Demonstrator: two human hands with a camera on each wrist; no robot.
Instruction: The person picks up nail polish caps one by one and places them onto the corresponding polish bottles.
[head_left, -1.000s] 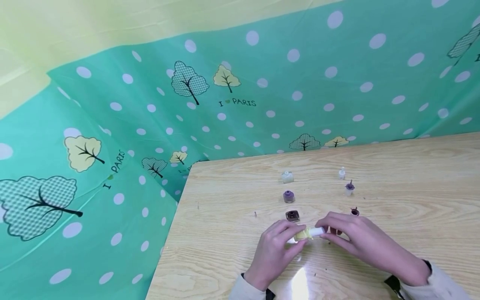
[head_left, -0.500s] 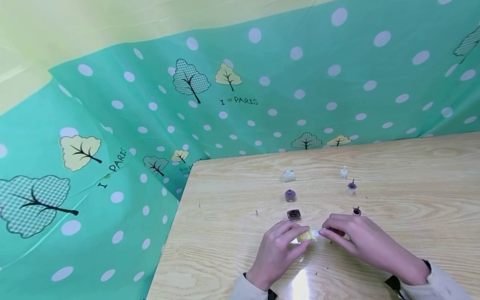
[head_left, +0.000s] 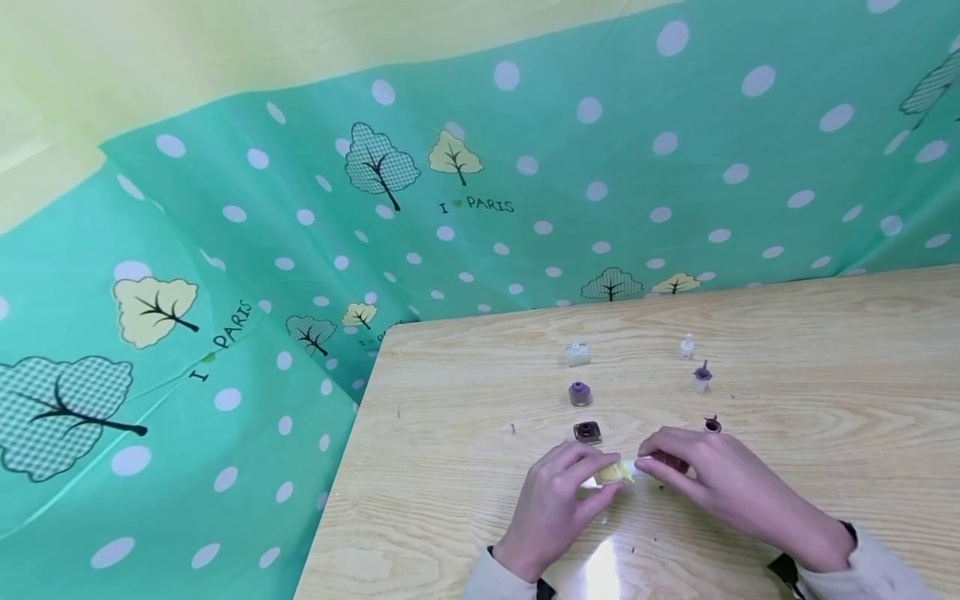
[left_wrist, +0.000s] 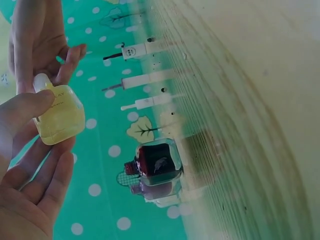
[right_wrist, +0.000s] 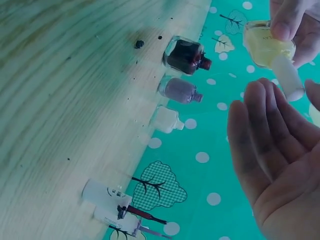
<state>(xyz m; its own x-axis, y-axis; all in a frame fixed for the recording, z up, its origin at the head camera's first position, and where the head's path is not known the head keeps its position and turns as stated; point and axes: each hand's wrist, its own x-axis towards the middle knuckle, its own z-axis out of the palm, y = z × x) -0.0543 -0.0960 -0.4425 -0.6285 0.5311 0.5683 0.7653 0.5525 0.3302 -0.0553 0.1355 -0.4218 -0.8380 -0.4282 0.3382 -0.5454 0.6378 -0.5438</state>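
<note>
My left hand (head_left: 551,496) grips a small nail polish bottle (head_left: 615,472) filled with pale yellow, tilted sideways above the table. Its thumb presses the bottle's flat face, as the left wrist view shows on the yellow glass (left_wrist: 60,120). Thumb and fingertips of my right hand (head_left: 712,475) pinch at the bottle's white cap (head_left: 632,468). In the right wrist view the cap (right_wrist: 287,80) lies between that thumb and the fingers, still on the bottle's neck; a slight gap by the thumb leaves the contact there unclear.
Behind my hands stand uncapped bottles: dark (head_left: 587,432), purple (head_left: 579,395) and whitish (head_left: 577,356). To their right, brush caps stand bristles up: white (head_left: 686,348), purple (head_left: 702,380) and one with a dark brush (head_left: 712,426). Dark specks dot the wooden table (head_left: 420,500); a green curtain (head_left: 480,242) hangs behind.
The right fingertips have closed further over the white cap, so less of it shows. The left hand and the yellow bottle have hardly moved.
</note>
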